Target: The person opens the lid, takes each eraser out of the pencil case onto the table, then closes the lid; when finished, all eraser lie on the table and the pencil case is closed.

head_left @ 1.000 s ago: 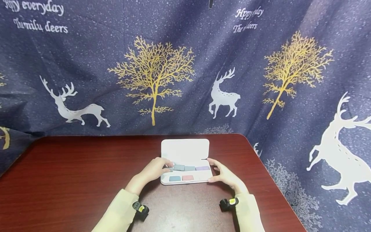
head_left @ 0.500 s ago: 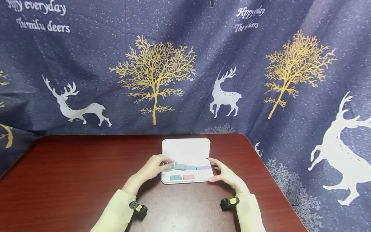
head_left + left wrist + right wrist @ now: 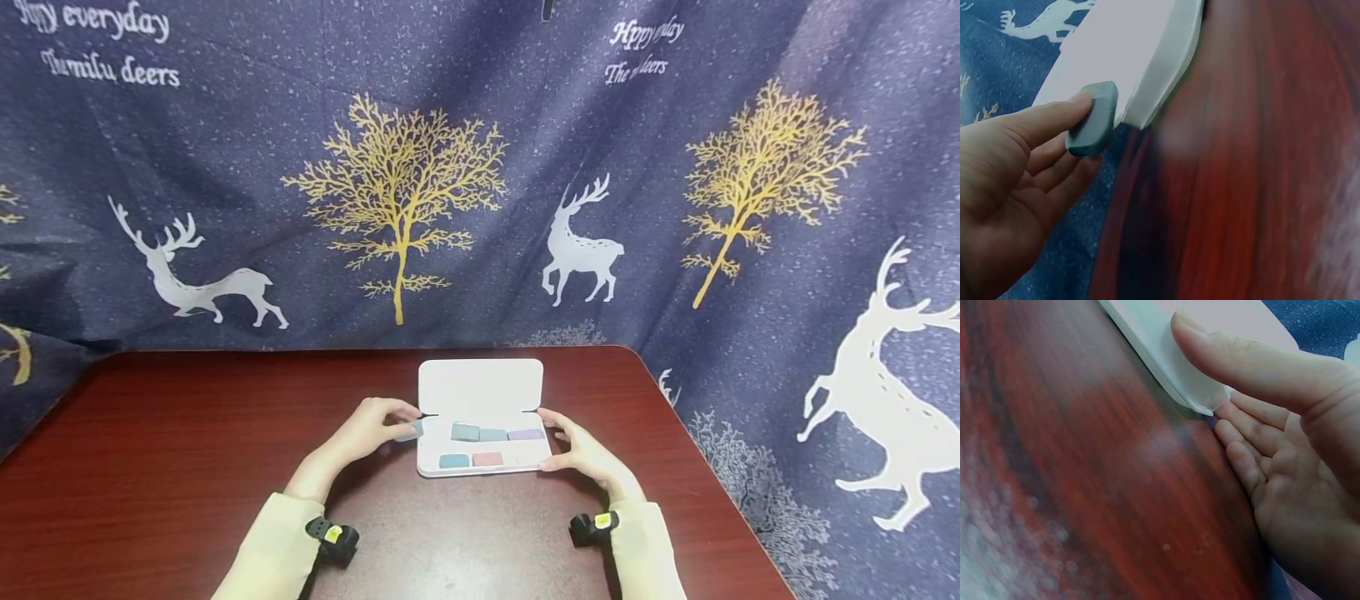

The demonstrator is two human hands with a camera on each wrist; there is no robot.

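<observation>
A white hinged case point(image 3: 480, 387) stands with its lid raised near the table's far side. Inside its back row lie a grey block point(image 3: 465, 432), another grey block point(image 3: 493, 435) and a purple block point(image 3: 525, 434). The front row has a teal block point(image 3: 453, 461) and a pink block point(image 3: 487, 459). Just off the case's left end, my left hand point(image 3: 367, 432) pinches a grey-green block point(image 3: 1094, 119) with rounded edges between thumb and fingers. At the right end, my right hand point(image 3: 583, 454) holds the case, thumb at the front corner and fingers at the back.
The reddish-brown wooden table point(image 3: 225, 433) extends far to the left of the case. Behind it hangs a dark blue cloth point(image 3: 480, 275) printed with deer and trees. A black wrist strap point(image 3: 333, 540) is on the left sleeve, with another strap point(image 3: 592, 527) on the right.
My left hand has drawn the grey-green block out of the back row's left end and moved left, past the case's edge. My right hand has stayed at the right end.
</observation>
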